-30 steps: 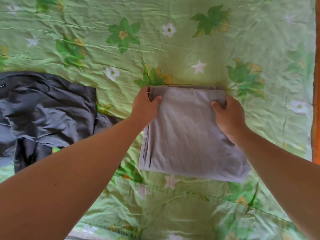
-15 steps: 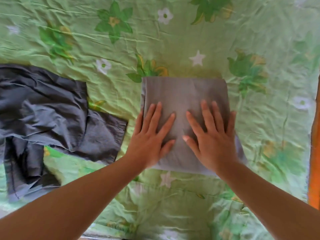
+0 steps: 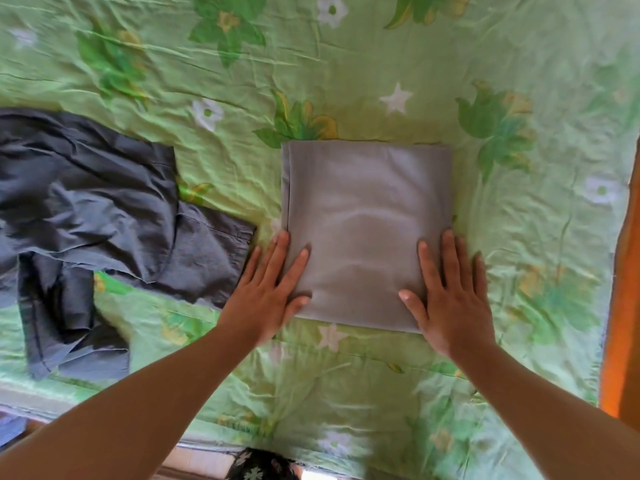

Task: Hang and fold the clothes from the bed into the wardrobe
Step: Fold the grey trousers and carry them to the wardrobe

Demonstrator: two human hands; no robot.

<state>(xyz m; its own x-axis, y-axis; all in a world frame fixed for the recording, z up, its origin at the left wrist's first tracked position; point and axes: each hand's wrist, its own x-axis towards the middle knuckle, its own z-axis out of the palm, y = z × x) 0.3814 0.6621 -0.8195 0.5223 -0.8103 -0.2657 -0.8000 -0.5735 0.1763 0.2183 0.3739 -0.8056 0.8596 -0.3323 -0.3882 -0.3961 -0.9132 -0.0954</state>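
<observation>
The folded grey cloth [image 3: 367, 230] lies flat on the bed [image 3: 346, 64], a little right of the middle, and the person leans over it with both arms stretched forward. The left hand [image 3: 266, 299] rests on its near left corner and the right hand [image 3: 450, 299] on its near right corner. On both hands the fingers are straight and spread, palms down. They press on the cloth and grip nothing. The left fingers [image 3: 294, 271] lie across the left edge, so that the thumb and first finger are on the cloth and the outer fingers are on the sheet. The right fingers [image 3: 427, 268] lie across the right edge in the same manner. Most of the cloth therefore lies between the two hands and ahead of the fingertips, reaching away from the person. It looks almost square, perhaps a little longer in the direction away from the body, with neat layered edges showing on the left side. Both hands are equally near to it, so neither has an advantage. I think the fold is finished, and the next step is to slide the fingers under the two side edges and lift the packet level, so that the layers do not slip open. To the left, well apart, a dark garment [image 3: 86, 220] lies crumpled and not yet folded. An orange strip [image 3: 623, 289] stands at the right border, and I cannot tell what it is.
</observation>
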